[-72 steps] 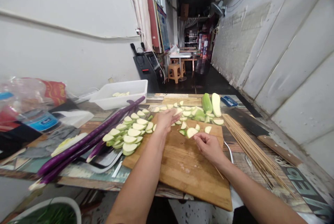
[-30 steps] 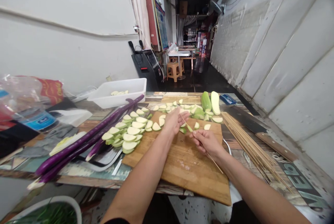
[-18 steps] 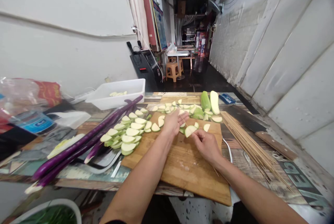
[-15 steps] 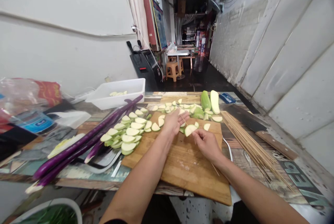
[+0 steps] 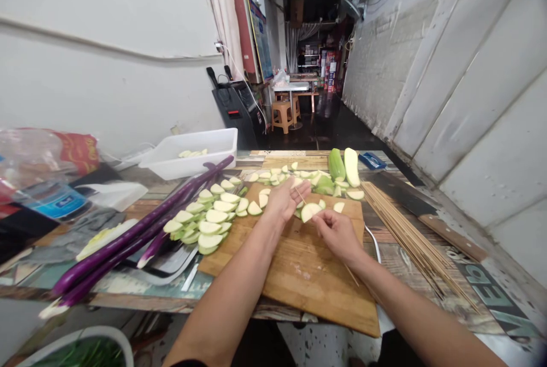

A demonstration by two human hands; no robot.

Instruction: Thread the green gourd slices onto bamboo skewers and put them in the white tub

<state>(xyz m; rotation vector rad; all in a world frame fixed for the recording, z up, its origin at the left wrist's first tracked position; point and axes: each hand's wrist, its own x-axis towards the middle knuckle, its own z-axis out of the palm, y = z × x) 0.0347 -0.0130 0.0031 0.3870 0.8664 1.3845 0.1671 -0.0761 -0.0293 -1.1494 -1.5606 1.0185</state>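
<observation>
My right hand (image 5: 339, 233) pinches a thin bamboo skewer (image 5: 351, 274) over the wooden cutting board (image 5: 307, 281). A pale green eggplant slice (image 5: 310, 211) sits threaded on the skewer near its tip. My left hand (image 5: 283, 198) is closed around the slice's far side and the skewer tip. Loose slices (image 5: 213, 216) lie heaped left of the board, and more slices (image 5: 299, 176) lie behind my hands. Two green eggplant halves (image 5: 345, 165) rest at the far end.
Long purple eggplants (image 5: 141, 230) lie across a metal tray at left. A bundle of bamboo skewers (image 5: 410, 239) and a cleaver (image 5: 421, 210) lie at right. A white plastic tub (image 5: 194, 153) stands behind. Bags and bottles crowd the far left.
A slice has gone onto the skewer, which was bare at its tip a second ago. Both hands have stayed over the board's far end, closing in on the slice.
</observation>
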